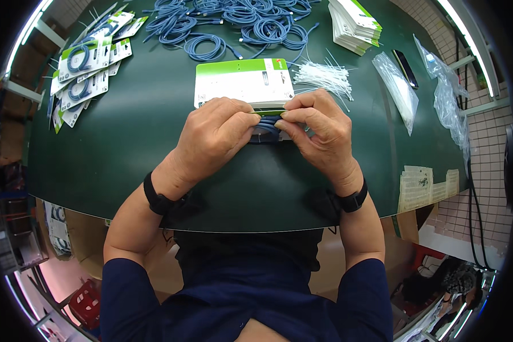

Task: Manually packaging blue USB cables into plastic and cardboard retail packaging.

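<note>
Near the middle of the table, a packaging card (269, 112) is tilted so that mostly its green edge shows. My left hand (218, 126) pinches the card's left end between thumb and fingers. Its right end is in the closed fingers of my right hand (320, 126), whose thumb rests by a coiled blue cable (267, 126). The coil lies against the card on the side towards me. Whether a tie runs through it is hidden by my fingers. Just beyond both hands lies a stack of green-and-white cards (239, 82). A pile of white cable ties (328, 78) spreads beside my right hand.
Loose coiled blue cables (233, 17) cover the far middle. Carded cables (88, 71) are heaped at the far left. Another card stack (352, 25) stands far right, near a bag of ties (398, 91), a dark phone-like object (405, 68) and crumpled clear plastic (446, 85).
</note>
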The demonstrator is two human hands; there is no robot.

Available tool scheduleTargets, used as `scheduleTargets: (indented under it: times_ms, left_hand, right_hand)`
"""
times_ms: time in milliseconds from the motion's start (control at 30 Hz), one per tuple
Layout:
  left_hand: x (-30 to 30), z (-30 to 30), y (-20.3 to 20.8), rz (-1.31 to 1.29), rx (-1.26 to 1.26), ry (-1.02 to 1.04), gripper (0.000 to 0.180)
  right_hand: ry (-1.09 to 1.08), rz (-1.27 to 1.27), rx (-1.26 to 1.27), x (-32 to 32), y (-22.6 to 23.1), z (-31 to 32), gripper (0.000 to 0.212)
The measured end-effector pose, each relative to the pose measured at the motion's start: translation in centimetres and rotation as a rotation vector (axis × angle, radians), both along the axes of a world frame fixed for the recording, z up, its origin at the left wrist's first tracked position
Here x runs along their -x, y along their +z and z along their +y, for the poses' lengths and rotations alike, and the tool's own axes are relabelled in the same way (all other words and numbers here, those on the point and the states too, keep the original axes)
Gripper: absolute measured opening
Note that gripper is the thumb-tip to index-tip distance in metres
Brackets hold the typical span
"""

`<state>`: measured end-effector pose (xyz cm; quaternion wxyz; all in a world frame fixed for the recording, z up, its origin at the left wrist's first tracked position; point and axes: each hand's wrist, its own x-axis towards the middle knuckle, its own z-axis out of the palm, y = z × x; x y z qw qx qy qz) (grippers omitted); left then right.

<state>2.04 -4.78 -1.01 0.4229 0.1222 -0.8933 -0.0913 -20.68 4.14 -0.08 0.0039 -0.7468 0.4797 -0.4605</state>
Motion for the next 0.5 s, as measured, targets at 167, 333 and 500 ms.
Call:
scheduleTargets:
  times_ms: [167,333,500]
  left_hand:
    - [0.2,0.1,0.0,-0.006,0.015,0.021,0.022]
    - [0.1,0.4,0.5,-0.012,0.026,0.030,0.022]
    - [-0.2,0.5,0.4,-0.034,0.036,0.033,0.022]
  right_hand:
    - [0.002,-0.011,0.001,0.0,-0.1,-0.1,0.020]
    - [-0.014,-0.064,-0.017,0.0,0.2,-0.1,0.017]
    - [-0.210,-0.216,-0.036,3.9,0.4,-0.8,0.013]
